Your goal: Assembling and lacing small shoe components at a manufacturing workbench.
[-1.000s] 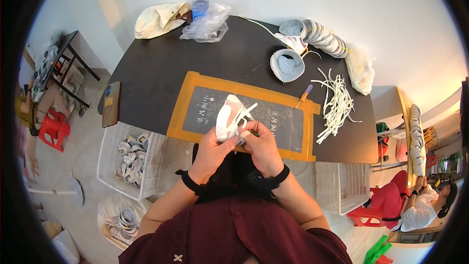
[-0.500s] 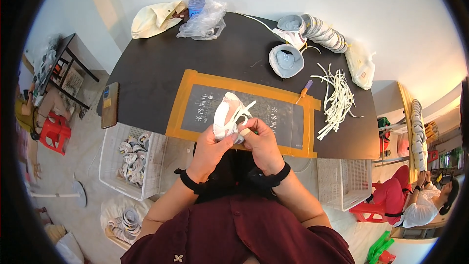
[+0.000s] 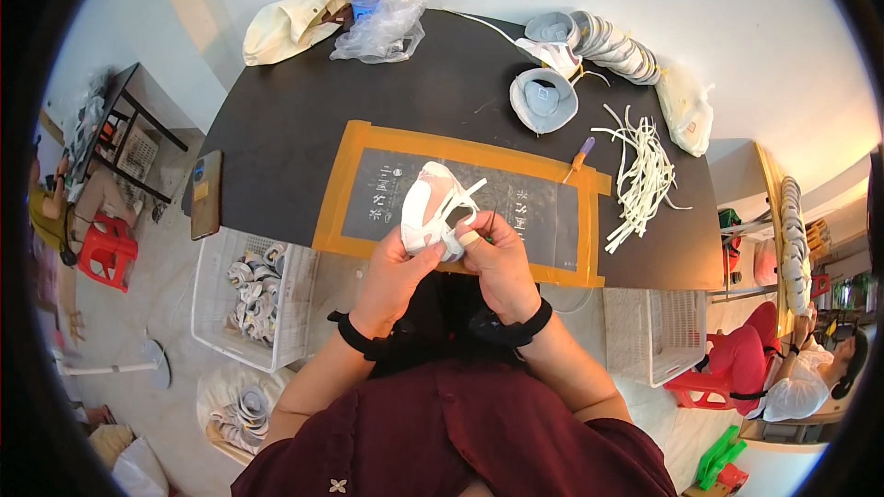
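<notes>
Hardly a change from a second ago: the left hand (image 3: 394, 281) keeps its grip on the shoe upper (image 3: 426, 207), thumb pressed along the edge, while the right hand (image 3: 502, 271) still pinches the white lace (image 3: 471, 195) close beside it. Something thin and dark pokes past the right fingers, too small to make out. The upper sits up between both hands, a soft curved shell, white with a pinkish inside, the flat lace strung across its opening, one end sticking out. Just beyond the hands lies a smooth dark sheet (image 3: 558, 244), framed in glossy orange tape on the matte black table (image 3: 276, 147). Off to their right, there's a tool (image 3: 580, 161) with a purple-and-orange handle, then a tangled heap of flat white laces (image 3: 645, 179). Farther ahead on that side, a grey-lined upper (image 3: 543, 101) gapes like a cup before a row of nested uppers (image 3: 619, 48).
</notes>
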Motion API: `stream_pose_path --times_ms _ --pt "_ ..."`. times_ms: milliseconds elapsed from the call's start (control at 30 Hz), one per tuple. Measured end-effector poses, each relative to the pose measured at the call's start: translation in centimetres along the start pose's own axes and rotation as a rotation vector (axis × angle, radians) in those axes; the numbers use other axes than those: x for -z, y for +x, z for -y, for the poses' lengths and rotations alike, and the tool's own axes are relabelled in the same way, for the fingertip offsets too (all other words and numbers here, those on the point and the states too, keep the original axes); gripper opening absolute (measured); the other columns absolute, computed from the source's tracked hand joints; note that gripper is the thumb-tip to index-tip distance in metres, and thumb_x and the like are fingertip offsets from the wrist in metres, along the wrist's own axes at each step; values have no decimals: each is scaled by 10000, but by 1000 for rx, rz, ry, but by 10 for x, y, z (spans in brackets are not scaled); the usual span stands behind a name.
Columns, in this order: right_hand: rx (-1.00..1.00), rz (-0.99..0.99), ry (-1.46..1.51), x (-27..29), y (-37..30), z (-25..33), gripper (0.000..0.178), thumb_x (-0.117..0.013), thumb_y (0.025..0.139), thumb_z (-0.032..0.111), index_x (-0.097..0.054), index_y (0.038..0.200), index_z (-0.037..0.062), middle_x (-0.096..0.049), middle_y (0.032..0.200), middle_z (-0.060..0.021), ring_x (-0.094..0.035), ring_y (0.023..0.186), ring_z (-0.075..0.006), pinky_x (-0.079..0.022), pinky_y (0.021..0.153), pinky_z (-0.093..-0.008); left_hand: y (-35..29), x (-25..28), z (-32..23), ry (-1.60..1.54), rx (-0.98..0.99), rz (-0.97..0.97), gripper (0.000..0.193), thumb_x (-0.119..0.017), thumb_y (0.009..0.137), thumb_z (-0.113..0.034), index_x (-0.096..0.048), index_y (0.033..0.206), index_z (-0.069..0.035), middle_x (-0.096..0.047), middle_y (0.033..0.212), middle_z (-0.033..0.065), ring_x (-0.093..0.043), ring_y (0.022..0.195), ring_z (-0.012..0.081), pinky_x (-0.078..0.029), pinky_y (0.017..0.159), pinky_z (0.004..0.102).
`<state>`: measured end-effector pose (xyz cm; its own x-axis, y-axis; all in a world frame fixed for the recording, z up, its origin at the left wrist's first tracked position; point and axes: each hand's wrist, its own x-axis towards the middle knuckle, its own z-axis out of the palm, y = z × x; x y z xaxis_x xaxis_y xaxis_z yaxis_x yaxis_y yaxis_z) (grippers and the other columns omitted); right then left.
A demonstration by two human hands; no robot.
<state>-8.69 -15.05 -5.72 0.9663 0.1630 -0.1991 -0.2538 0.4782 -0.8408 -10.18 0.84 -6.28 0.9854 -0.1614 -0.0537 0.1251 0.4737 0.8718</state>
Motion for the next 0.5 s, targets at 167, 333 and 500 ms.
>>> stream_pose_path --times_ms 167,333,500 --pt "-15 0 32 0 -1 1 85 -657 946 142 -592 956 88 -545 791 50 -398 609 -12 -297 520 -186 0 -5 -3 0 -15 -1 316 -633 926 -33 -571 1235 -11 -637 1159 36 -589 1047 95 -480 919 282" --pt "21 -58 -5 -9 -3 0 74 -656 947 137 -594 945 97 -546 788 56 -405 613 -9 -306 523 -190 0 -11 -3 -10 -35 -41 314 -637 922 -30 -577 1230 -19 -644 1142 32 -597 1018 88 -487 894 274" --pt "55 -98 -16 -11 -4 -4 66 -650 951 131 -590 946 104 -552 799 57 -428 633 -8 -327 536 -193 0 -16 -2 -7 -37 -92 281 -638 920 -26 -591 1197 -22 -656 1093 21 -606 957 71 -499 840 252"
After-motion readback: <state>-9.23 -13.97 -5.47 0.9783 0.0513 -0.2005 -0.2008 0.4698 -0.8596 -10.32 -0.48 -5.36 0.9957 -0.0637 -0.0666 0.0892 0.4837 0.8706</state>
